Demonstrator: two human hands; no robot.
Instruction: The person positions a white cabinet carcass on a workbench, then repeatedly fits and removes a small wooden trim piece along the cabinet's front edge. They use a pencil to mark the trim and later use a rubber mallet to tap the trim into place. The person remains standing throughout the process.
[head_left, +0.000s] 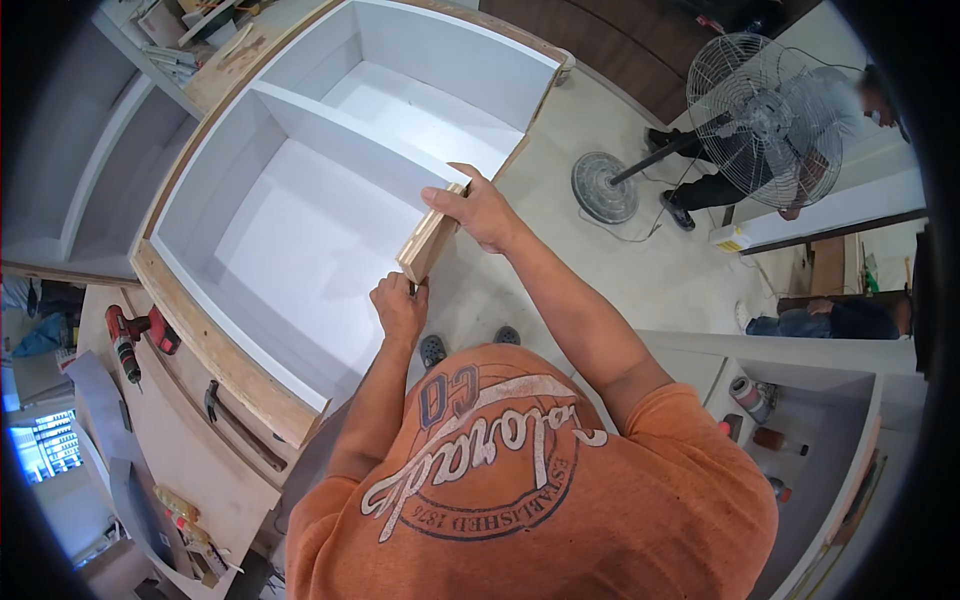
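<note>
A short, thick strip of plywood (428, 243) with pale layered edges is held tilted in front of my body, over the near edge of the white cabinet box (350, 130). My right hand (480, 212) grips its upper end, thumb on top. At its lower end, my left hand (400, 310) is closed, with a small dark thing showing between the fingers; I cannot make out what it is. The box lies open side up, split by a divider into two compartments.
On a wooden board at left lie a red cordless drill (130, 340) and a claw hammer (240, 425). A pedestal fan (765, 115) stands at far right, a person behind it. Another person (840, 318) is lower right. An open cabinet (800, 420) holding cans and bottles is at right.
</note>
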